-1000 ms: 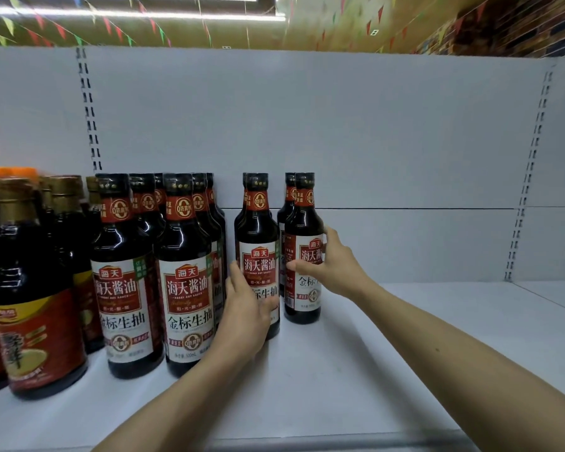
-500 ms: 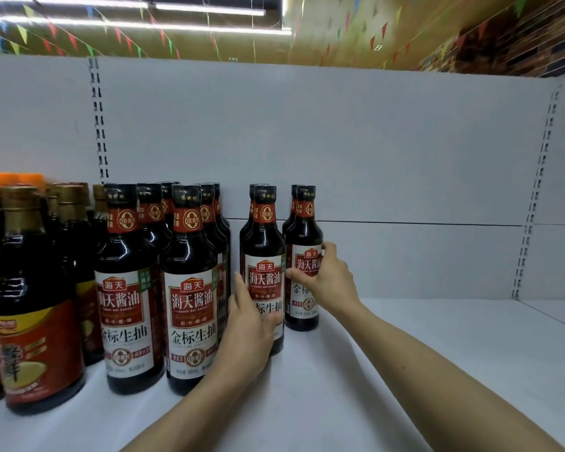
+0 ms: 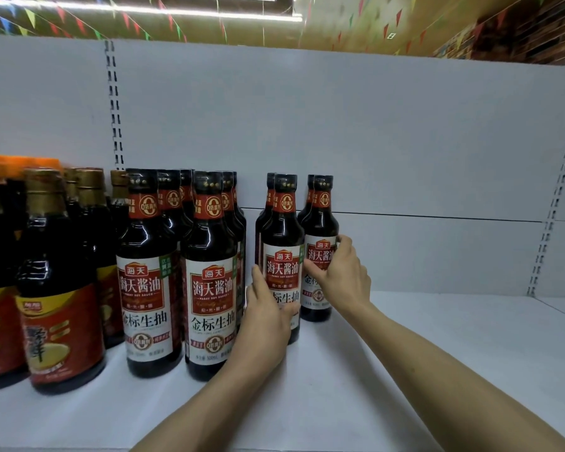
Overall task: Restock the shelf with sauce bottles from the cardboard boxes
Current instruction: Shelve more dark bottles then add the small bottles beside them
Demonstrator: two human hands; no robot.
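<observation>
Dark soy sauce bottles with red-and-white labels stand in rows on the white shelf (image 3: 437, 347). My left hand (image 3: 268, 318) grips the lower body of the front bottle of the third row (image 3: 282, 236). Fingers and thumb of my right hand (image 3: 343, 278) curl round the label of the rightmost front bottle (image 3: 320, 220). Another bottle stands behind each of these two. To the left, two fuller rows of the same bottles (image 3: 209, 282) stand close together. No cardboard box is in view.
Bottles with gold caps and red-yellow labels (image 3: 59, 288) fill the shelf's far left. The white back panel (image 3: 372, 141) has slotted uprights (image 3: 113, 106). The shelf surface to the right of my right arm is bare white.
Both hands keep hold of the same two bottles. The rightmost bottle has slid back and left, closer to the one in my left hand. The camera has moved nearer.
</observation>
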